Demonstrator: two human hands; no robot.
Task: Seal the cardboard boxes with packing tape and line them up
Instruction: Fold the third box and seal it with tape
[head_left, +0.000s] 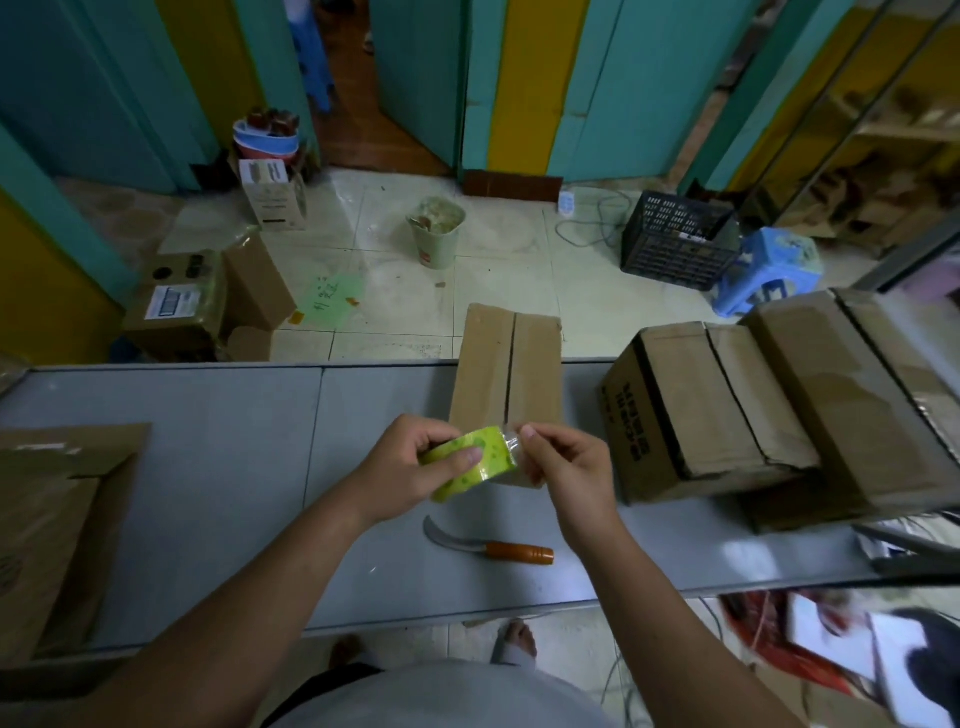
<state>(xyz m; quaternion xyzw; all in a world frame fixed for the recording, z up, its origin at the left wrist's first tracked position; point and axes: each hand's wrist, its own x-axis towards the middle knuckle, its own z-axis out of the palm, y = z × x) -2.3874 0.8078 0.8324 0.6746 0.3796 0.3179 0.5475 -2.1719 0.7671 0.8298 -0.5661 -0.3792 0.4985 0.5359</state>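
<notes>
here the left hand (415, 467) grips the round green roll of packing tape (470, 462), holding it steady so the right hand (563, 467) can pinch its clear loose end. just past both hands sits the unsealed brown cardboard box (506, 364) on the grey bench (208, 467).

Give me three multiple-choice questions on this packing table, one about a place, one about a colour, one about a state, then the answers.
1. Where is the knife? A. on the table B. in a crate C. on the floor
2. Colour of the tape roll? A. red B. green C. white
3. The middle box's flaps are: A. upright B. folded shut C. torn off
Answers: A, it lies on the grey top; B, the left hand grips a green roll, the right hand pinches its end; B, both flaps lie flat.
</notes>
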